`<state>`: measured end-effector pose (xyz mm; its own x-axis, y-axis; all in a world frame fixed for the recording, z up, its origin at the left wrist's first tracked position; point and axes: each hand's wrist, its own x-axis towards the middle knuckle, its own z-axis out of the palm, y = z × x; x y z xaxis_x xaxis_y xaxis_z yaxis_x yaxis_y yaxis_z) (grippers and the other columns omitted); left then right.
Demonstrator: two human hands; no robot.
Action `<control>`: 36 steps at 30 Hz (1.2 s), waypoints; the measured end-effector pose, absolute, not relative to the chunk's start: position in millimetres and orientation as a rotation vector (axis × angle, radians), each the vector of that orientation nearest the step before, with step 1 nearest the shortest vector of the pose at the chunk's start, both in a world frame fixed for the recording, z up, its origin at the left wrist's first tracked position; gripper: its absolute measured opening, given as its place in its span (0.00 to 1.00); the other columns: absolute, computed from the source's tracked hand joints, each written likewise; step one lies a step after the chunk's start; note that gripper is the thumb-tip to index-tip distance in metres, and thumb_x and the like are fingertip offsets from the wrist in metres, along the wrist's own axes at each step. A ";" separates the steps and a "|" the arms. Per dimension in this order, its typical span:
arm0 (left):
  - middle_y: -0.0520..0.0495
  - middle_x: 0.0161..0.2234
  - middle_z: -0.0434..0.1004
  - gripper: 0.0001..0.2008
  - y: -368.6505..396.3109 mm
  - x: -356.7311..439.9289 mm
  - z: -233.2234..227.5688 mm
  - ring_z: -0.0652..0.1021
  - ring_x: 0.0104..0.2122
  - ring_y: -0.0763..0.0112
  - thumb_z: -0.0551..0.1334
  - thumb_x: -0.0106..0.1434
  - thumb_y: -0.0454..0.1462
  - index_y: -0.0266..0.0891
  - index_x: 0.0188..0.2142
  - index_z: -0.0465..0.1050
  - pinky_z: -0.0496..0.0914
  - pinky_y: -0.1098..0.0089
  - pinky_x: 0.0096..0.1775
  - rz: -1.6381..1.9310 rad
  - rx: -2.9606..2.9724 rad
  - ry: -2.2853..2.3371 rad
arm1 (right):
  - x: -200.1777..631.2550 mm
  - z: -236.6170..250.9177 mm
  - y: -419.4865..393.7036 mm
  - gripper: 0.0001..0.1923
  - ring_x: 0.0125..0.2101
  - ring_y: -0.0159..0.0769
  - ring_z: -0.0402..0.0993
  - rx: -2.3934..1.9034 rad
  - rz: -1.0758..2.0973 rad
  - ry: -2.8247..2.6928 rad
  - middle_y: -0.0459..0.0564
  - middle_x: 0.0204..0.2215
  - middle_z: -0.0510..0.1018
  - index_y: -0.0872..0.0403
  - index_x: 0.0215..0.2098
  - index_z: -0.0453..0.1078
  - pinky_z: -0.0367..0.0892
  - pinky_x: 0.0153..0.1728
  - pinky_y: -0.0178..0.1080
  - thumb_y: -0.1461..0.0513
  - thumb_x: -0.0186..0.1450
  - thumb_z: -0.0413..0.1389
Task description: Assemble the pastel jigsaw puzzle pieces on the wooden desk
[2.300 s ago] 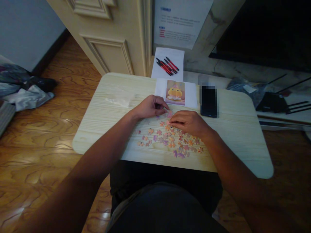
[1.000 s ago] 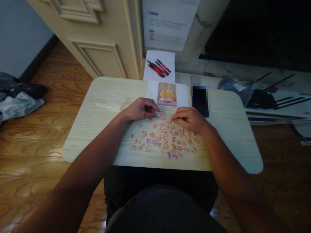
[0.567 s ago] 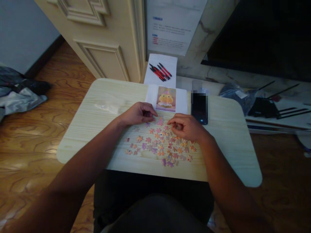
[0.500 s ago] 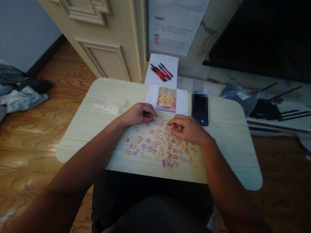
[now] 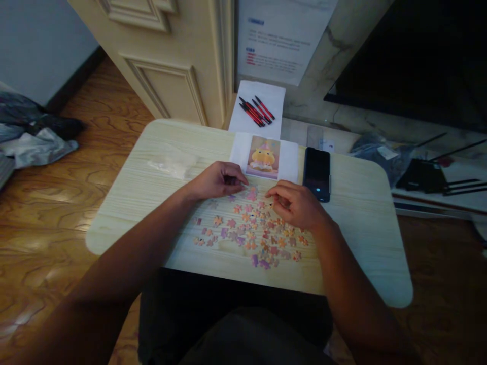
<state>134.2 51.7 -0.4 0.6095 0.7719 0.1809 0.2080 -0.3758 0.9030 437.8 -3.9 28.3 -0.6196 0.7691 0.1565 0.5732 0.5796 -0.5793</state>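
Left hand (image 5: 216, 180) and right hand (image 5: 299, 205) flank a pink piece (image 5: 251, 193); fingers' closure can't be told; light, flat nudges seem best.

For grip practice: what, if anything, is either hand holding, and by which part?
Can't tell: the left hand and right hand curl near knobbed pink and orange jigsaw pieces; any hold is unclear.

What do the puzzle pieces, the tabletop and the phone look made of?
Puzzle pieces: probably matte cardboard, thin and without shine. Tabletop: perhaps satin laminate, from its pale streaked grain. Phone: likely glass in front, smooth and black.
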 end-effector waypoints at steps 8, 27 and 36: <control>0.45 0.33 0.85 0.05 53.2 134.7 -3.9 0.80 0.31 0.72 0.73 0.64 0.37 0.38 0.39 0.88 0.75 0.70 0.34 0.779 1.904 0.773 | 447.0 26.6 1.4 0.08 0.25 0.33 0.72 -1.175 0.681 -2.270 0.45 0.27 0.81 0.53 0.40 0.81 0.63 0.30 0.38 0.63 0.69 0.58; 0.45 0.32 0.84 0.09 58.0 132.7 -6.0 0.79 0.28 0.72 0.77 0.58 0.39 0.37 0.38 0.89 0.72 0.72 0.30 0.767 1.821 0.820 | 456.2 34.8 2.5 0.07 0.25 0.31 0.75 -1.216 0.838 -2.232 0.45 0.25 0.81 0.54 0.35 0.81 0.64 0.30 0.36 0.61 0.66 0.61; 0.45 0.32 0.84 0.09 57.3 133.5 -3.2 0.77 0.28 0.73 0.77 0.59 0.39 0.38 0.38 0.89 0.71 0.73 0.30 0.759 1.811 0.822 | 444.7 30.7 1.2 0.08 0.24 0.30 0.70 -1.164 0.803 -2.255 0.43 0.23 0.79 0.54 0.34 0.80 0.63 0.32 0.37 0.60 0.68 0.60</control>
